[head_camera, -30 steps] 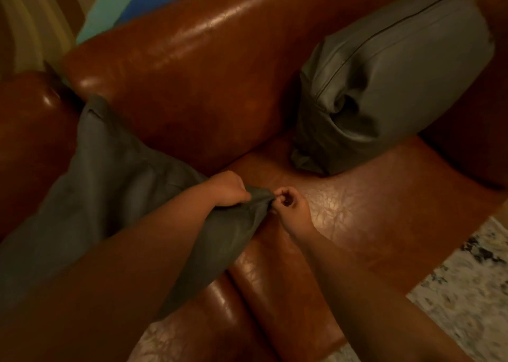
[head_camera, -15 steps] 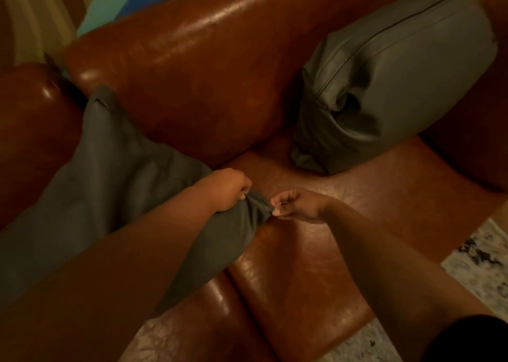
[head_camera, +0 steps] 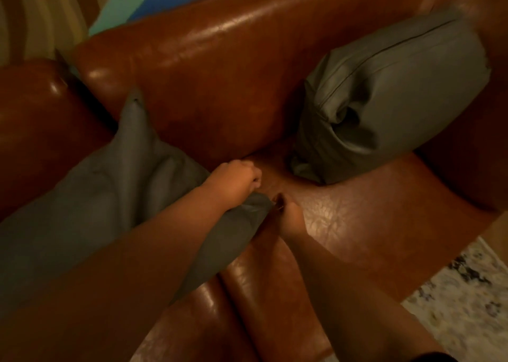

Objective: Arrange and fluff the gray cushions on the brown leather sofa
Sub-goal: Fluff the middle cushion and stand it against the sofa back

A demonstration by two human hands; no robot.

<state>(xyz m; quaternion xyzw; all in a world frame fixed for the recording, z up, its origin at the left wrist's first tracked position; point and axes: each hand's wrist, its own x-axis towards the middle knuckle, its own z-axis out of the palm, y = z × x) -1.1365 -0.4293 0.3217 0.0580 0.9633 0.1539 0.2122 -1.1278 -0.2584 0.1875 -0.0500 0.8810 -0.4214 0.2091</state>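
Observation:
A gray cushion [head_camera: 115, 185] lies flat across the left seat of the brown leather sofa [head_camera: 220, 86], one corner pointing up at the backrest. My left hand [head_camera: 236, 180] is curled into a fist on the cushion's right corner, gripping the fabric. My right hand [head_camera: 288, 216] pinches the tip of that same corner from the right side. A second gray cushion [head_camera: 390, 97], plump and creased at its lower end, leans against the backrest on the right seat, untouched.
A blue and green pillow [head_camera: 143, 6] sits behind the sofa back at the upper left. A pale patterned rug [head_camera: 461, 301] covers the floor at the lower right. The seam between the two seat pads [head_camera: 222, 287] runs below my hands.
The flat cushion has shifted right and toward the backrest, its upper corner now standing higher. My left fist moved up and right; my right hand turned back to pinching the corner from below.

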